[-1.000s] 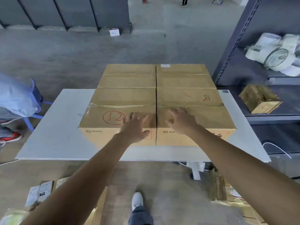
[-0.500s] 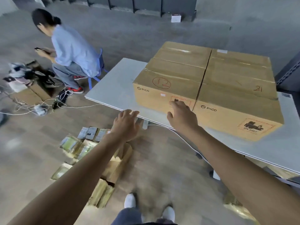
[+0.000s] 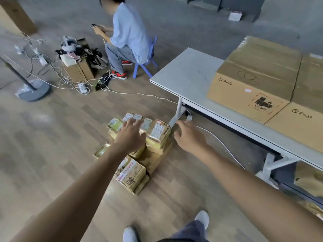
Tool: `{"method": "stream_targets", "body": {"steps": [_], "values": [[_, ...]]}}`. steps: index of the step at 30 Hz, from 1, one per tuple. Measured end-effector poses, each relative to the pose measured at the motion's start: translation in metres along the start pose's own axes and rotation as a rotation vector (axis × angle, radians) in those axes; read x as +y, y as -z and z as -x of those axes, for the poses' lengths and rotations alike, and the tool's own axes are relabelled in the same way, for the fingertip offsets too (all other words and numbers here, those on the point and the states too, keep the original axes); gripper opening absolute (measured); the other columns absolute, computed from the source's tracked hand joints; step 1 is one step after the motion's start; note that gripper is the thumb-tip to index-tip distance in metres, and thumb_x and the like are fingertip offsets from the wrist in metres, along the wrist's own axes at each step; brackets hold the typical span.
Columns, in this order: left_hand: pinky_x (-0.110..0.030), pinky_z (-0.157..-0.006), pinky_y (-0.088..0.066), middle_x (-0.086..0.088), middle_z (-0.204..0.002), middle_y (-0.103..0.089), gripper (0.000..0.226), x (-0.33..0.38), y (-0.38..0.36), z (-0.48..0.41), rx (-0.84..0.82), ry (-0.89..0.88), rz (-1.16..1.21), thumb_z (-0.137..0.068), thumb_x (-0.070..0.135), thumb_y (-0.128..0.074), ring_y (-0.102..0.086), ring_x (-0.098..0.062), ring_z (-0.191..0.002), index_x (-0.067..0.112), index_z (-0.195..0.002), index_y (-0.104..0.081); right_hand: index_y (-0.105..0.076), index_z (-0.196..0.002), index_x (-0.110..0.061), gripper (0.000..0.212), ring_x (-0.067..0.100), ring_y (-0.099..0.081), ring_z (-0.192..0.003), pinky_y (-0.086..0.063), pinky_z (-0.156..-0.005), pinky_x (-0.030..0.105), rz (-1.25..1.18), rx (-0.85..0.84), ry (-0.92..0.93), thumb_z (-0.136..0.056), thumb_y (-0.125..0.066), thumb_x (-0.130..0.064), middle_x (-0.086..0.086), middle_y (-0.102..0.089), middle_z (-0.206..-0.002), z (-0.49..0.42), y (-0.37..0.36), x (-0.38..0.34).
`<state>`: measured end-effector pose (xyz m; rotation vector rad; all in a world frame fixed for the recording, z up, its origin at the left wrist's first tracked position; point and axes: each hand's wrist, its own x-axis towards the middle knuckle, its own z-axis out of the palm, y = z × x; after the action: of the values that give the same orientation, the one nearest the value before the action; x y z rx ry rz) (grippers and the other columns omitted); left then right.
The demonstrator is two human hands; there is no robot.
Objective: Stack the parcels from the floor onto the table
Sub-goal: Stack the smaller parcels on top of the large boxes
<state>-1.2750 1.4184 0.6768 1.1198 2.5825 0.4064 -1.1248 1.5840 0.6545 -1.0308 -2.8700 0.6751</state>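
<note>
Parcels (image 3: pixel 158 135) lie right under our left hand (image 3: pixel 130 137). Its fingers (image 3: pixel 130 122) are spread wide above the top of the heap and grip nothing; we cannot tell whether the tips touch the wrapping. Our right hand (image 3: pixel 189 138) hangs just beside the heap, on the side nearer the bench (image 3: pixel 188 74), with its fingers loosely fanned and slightly bent, also holding nothing. Both our bare forearms stretch out from the bottom edge of the view.

The heap is a jumble of flat brown and yellowish packets with white shipping labels. They are piled several deep on the wooden floor (image 3: pixel 52 145), just off the end of the bench and near its white leg (image 3: pixel 178 109). A white cable (image 3: pixel 225 147) runs over the floor from under the bench, passing below our right hand.

On the bench stand large cardboard boxes printed PICO. The first carton (image 3: pixel 253 79), nearest the bench's end, has a circled number on top and a red-bordered label on its side. A second carton (image 3: pixel 300 123) touches it.

Past the far corner of the bench, a seated person (image 3: pixel 129 35) in a light blue shirt sits on a small blue stool (image 3: pixel 146 65), back to us, holding a small dark device. Farther from the bench, a power strip (image 3: pixel 83 87) and tangled cords lie near a round grey stand base (image 3: pixel 34 92).
</note>
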Motion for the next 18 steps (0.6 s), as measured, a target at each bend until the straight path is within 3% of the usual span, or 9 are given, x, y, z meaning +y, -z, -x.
{"method": "stream_targets", "body": {"steps": [9,15,18], "values": [[-0.049,-0.107,-0.035,-0.016,-0.143,-0.041,0.053,-0.159,-0.027,0.046,-0.149,0.203,0.045,-0.093,0.030,-0.052,-0.034,-0.036,-0.134,0.017,-0.142,-0.038,-0.039,-0.140,-0.025,0.044,0.029,-0.056,-0.110,-0.042,-0.077,0.035,0.042,-0.239,-0.080,-0.098,-0.039,-0.039,0.009,-0.041,-0.141,0.003,-0.118,-0.094],[-0.049,-0.110,-0.031,-0.014,-0.148,-0.034,0.055,-0.225,-0.107,0.038,-0.291,0.301,0.017,-0.094,0.029,-0.052,-0.030,-0.036,-0.135,0.018,-0.145,-0.035,-0.037,-0.144,-0.025,0.047,0.029,-0.048,-0.123,-0.044,-0.091,0.040,0.083,-0.415,-0.125,-0.099,-0.037,-0.038,0.007,-0.041,-0.142,-0.033,-0.215,-0.083],[-0.049,-0.107,-0.035,-0.012,-0.148,-0.033,0.054,-0.267,-0.172,0.009,-0.286,0.333,0.021,-0.093,0.028,-0.052,-0.030,-0.035,-0.135,0.018,-0.144,-0.036,-0.038,-0.142,-0.028,0.045,0.029,-0.052,-0.117,-0.041,-0.080,0.037,0.045,-0.452,-0.167,-0.099,-0.036,-0.039,0.006,-0.042,-0.139,-0.057,-0.295,-0.058]]}}
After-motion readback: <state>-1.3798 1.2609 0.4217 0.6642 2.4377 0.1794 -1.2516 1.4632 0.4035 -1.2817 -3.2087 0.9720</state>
